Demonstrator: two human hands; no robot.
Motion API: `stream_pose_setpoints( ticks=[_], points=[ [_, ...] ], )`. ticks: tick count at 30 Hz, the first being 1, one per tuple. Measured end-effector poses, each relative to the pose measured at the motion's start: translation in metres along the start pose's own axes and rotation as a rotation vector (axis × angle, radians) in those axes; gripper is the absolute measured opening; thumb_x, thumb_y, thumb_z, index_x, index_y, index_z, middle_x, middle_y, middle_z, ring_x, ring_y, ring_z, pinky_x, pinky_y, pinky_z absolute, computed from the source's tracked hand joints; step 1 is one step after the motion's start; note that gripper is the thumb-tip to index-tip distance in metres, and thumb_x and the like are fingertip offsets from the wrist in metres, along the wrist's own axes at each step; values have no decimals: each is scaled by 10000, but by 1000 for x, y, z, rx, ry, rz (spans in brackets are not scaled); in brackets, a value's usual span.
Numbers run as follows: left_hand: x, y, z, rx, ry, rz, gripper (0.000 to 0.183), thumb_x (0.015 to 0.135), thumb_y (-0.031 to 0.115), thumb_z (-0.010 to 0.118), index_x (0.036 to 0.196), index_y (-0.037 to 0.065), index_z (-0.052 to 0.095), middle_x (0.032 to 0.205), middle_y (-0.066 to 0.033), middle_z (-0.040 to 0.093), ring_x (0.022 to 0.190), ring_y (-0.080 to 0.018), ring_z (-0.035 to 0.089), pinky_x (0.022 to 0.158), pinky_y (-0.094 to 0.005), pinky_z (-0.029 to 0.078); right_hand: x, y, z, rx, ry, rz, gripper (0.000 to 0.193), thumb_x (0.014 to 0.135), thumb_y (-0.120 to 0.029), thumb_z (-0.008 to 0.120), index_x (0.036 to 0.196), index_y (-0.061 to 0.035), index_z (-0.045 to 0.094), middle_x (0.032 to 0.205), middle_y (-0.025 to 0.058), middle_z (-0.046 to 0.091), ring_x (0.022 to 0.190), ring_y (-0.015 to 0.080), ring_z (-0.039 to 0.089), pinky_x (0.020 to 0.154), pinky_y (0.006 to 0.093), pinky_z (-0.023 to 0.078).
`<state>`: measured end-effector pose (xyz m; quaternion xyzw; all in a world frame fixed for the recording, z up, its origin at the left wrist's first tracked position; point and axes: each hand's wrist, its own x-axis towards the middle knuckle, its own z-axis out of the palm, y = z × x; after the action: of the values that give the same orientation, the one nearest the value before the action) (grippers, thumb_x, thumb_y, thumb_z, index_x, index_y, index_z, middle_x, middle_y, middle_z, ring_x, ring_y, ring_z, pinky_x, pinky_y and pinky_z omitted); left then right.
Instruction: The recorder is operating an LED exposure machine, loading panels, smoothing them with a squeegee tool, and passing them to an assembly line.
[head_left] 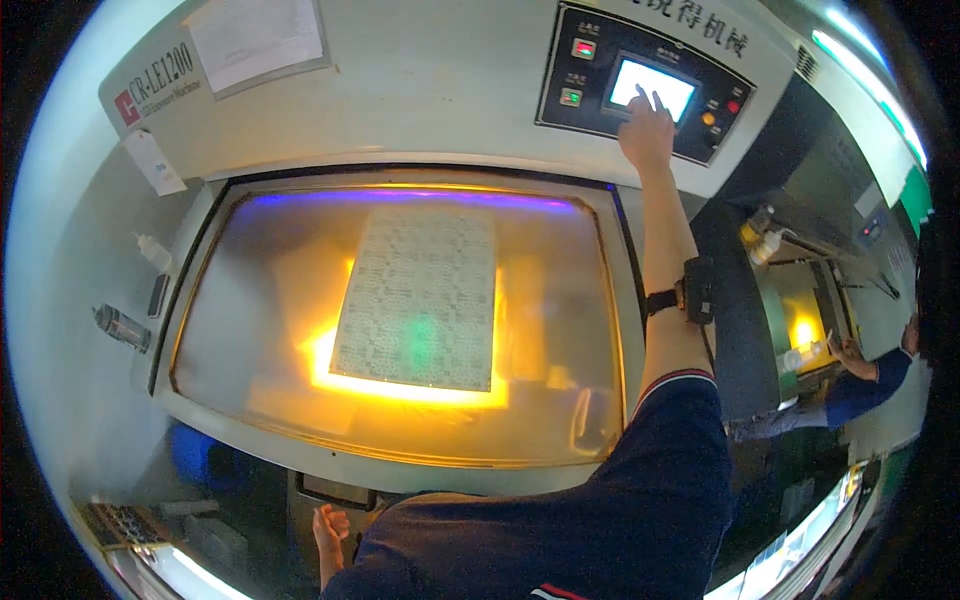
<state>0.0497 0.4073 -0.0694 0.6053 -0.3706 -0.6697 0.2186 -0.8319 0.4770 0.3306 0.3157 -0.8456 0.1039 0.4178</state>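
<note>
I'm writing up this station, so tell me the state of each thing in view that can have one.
White rectangular touchscreen: lit.
Square red button: lit.
Square green button: lit.
Round orange button: unclear whether lit.
Pale rectangular patterned sheet: flat, yellow glow around its lower edge.
Black boxy wrist device: strapped on.
Right hand: fingers at the touchscreen, contact unclear.
Left hand: loosely curled, seemingly empty.

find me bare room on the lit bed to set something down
The bed looks bare between the patterned sheet and the left rim, and between sheet and right rim, though reflections blur the latter. Outside the left rim it's crowded: white bottle, dark slab, greyish bottle.
</note>
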Motion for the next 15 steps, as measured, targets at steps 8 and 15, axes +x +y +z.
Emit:
stream_pose_setpoints(
  ticks=[8, 15],
  points=[
    [-47, -72, -46, 511, 141, -302, 543, 962, 562, 469, 1165, 67, 560, 889, -89, 655, 647, -189, 604, 511, -326, 456, -2, 9, 11, -70, 73, -15, 486, 769, -100, 678, 1212, -132, 480, 1441, 17, 430, 1415, 280, 320, 1152, 553, 256],
    [13, -63, -110, 111, -128, -409, 396, 992, 425, 504, 1097, 61, 618, 841, -64, 629, 660, -176, 592, 582, -298, 492, 6, -25, 10, -153, 134, -117, 422, 746, -133, 670, 1153, -93, 564, 1203, 54, 618, 1291, 326, 478, 1065, 536, 380]
  ],
)
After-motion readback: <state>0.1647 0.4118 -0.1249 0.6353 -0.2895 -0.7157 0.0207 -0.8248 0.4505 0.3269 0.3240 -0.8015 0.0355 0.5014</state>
